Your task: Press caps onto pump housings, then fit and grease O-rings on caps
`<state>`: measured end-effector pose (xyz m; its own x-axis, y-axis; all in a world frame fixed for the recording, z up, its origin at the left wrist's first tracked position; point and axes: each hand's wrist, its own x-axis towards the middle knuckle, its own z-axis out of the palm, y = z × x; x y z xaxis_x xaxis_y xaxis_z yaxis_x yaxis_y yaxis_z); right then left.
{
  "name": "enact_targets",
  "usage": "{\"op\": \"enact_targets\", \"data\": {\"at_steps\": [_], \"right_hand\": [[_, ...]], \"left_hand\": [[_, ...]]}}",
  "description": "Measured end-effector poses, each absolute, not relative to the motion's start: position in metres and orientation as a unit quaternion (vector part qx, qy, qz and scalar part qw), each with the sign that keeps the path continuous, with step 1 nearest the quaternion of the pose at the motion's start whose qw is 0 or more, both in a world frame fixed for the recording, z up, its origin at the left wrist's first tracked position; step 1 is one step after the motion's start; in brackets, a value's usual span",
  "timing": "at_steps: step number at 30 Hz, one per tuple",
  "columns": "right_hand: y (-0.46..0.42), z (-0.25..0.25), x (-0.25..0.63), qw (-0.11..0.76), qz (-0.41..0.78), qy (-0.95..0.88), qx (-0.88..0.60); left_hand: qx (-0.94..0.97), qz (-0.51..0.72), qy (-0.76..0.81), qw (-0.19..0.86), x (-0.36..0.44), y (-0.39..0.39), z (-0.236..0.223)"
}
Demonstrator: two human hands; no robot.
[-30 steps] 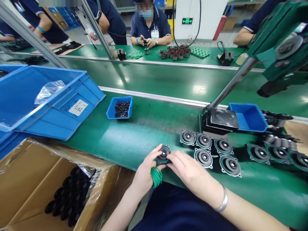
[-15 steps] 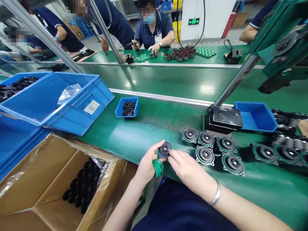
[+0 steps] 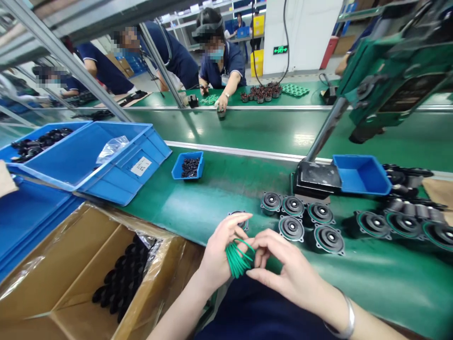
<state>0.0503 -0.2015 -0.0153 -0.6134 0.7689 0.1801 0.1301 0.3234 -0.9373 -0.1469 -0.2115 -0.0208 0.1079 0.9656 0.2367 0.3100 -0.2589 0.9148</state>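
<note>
A bundle of green rubber rings [image 3: 238, 260] is looped around fingers of my left hand [image 3: 220, 250]. My right hand [image 3: 290, 264] pinches one of those rings at the bundle's right side and draws it outward. Just beyond my left fingers stands a round black motor housing [image 3: 242, 224], mostly hidden by them. To the right, several similar black housings [image 3: 291, 228] stand upright on the green bench, with green rings seated around their tops.
A small blue bin [image 3: 188, 166] holds black parts. Left are a large blue crate [image 3: 141, 166] and an open cardboard box [image 3: 76, 264] with black parts. Right, a green press [image 3: 385, 85] rises over a black block [image 3: 316, 175], beside a blue bin [image 3: 361, 174]. A co-worker [image 3: 224, 61] sits opposite.
My right hand has left the black housing and moved down to the green rings, which now spread out. My left hand has shifted in front of the housing. The co-worker's hand has reached forward.
</note>
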Motion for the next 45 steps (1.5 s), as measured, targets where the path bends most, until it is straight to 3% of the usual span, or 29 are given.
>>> {"op": "enact_targets", "data": {"at_steps": [10,20,26,32,40,45], "right_hand": [[-0.206,-0.023,0.08,0.412,0.433,-0.722,-0.35],[-0.198,-0.022,0.138,0.5,0.616,-0.469,-0.388],[-0.197,-0.027,0.172,0.561,0.599,-0.414,-0.394],[-0.197,-0.03,0.201,0.626,0.554,-0.341,-0.431],[-0.195,-0.035,0.224,0.628,0.619,-0.299,-0.365],[-0.196,-0.038,0.223,0.641,0.576,-0.312,-0.401]], "left_hand": [[0.806,0.317,0.466,0.182,-0.088,-0.174,-0.004],[0.87,0.158,0.377,0.275,-0.035,-0.145,0.036],[0.907,-0.006,0.326,0.266,0.022,-0.118,0.057],[0.923,-0.073,0.249,0.284,0.079,-0.091,0.074],[0.894,-0.14,0.247,0.345,0.114,-0.073,0.082],[0.916,-0.158,0.261,0.262,0.127,-0.089,0.076]]}}
